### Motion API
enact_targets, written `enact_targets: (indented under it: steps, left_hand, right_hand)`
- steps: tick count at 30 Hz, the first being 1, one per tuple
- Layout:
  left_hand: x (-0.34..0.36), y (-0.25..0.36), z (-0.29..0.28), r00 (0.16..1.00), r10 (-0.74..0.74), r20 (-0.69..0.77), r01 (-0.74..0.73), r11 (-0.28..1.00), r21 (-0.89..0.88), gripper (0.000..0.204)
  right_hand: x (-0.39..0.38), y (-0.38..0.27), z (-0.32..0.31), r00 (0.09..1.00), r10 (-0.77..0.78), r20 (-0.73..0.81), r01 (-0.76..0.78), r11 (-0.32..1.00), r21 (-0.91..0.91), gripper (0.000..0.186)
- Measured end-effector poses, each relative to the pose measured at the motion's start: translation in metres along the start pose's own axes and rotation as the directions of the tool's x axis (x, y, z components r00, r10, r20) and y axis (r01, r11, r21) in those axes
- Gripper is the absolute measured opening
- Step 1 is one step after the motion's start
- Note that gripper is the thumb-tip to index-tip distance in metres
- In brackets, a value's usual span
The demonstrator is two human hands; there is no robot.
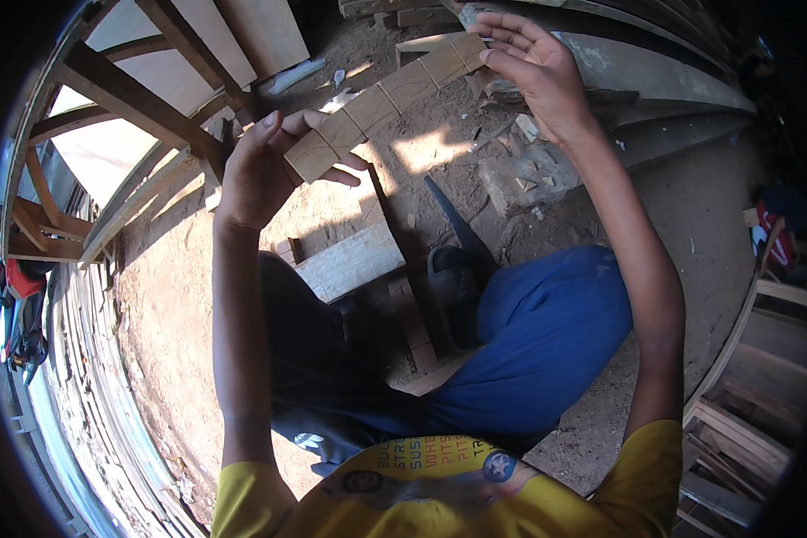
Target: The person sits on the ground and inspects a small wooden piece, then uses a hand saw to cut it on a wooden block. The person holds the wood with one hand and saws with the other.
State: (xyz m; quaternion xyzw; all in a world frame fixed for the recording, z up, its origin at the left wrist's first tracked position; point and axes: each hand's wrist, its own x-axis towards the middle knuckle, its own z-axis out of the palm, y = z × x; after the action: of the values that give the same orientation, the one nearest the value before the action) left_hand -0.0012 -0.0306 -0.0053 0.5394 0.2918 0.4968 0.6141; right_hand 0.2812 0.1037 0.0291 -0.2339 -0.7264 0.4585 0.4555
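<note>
My left hand [264,166] and my right hand [538,76] both grip a light brown wooden strip [381,108] crossed by several evenly spaced grooves, held tilted with its right end higher. My left fingers curl at the lower-left end; my right thumb and fingers hold the upper-right end. Beneath it on the sunlit dirt lies a pale, weathered wood block [350,264] with darker wood pieces [408,318] beside it. A long dark tapered tool [453,215], too unclear to name, lies near my sandalled foot [448,287], between my bent legs.
Wooden frames [125,90] and pale panels stand at upper left. Planks [655,108] and a rough slab [524,179] with offcuts lie at upper right. Long boards [99,377] line the left, more timber [753,394] the right. What looks like a person [776,224] is at far right.
</note>
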Motion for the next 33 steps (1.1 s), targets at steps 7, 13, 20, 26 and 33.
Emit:
enact_targets:
  steps: [7,13,20,26,33]
  left_hand:
    - [0.004,-0.013,0.039,0.955,-0.297,-0.005,0.297,0.955,-0.020,0.059]
    - [0.014,-0.028,0.073,0.912,-0.406,-0.058,0.397,0.909,-0.125,0.040]
    - [0.011,-0.014,0.071,0.902,-0.377,-0.212,0.385,0.923,-0.006,0.039]
    - [0.008,-0.016,0.055,0.915,-0.350,-0.202,0.354,0.935,-0.016,0.035]
    - [0.003,-0.012,0.057,0.857,-0.360,-0.369,0.419,0.904,0.091,0.030]
  right_hand:
    - [-0.012,-0.024,0.029,0.946,0.066,0.318,-0.046,0.997,-0.068,0.031]
    - [-0.011,-0.015,0.034,0.941,0.047,0.335,-0.020,0.996,-0.084,0.029]
    - [-0.029,-0.063,-0.027,0.992,-0.023,0.123,0.031,0.997,-0.068,0.037]
    - [-0.228,0.045,-0.053,0.763,0.616,-0.197,-0.639,0.764,-0.088,0.026]
    - [-0.438,0.209,-0.034,0.626,0.718,-0.303,-0.774,0.529,-0.348,0.039]
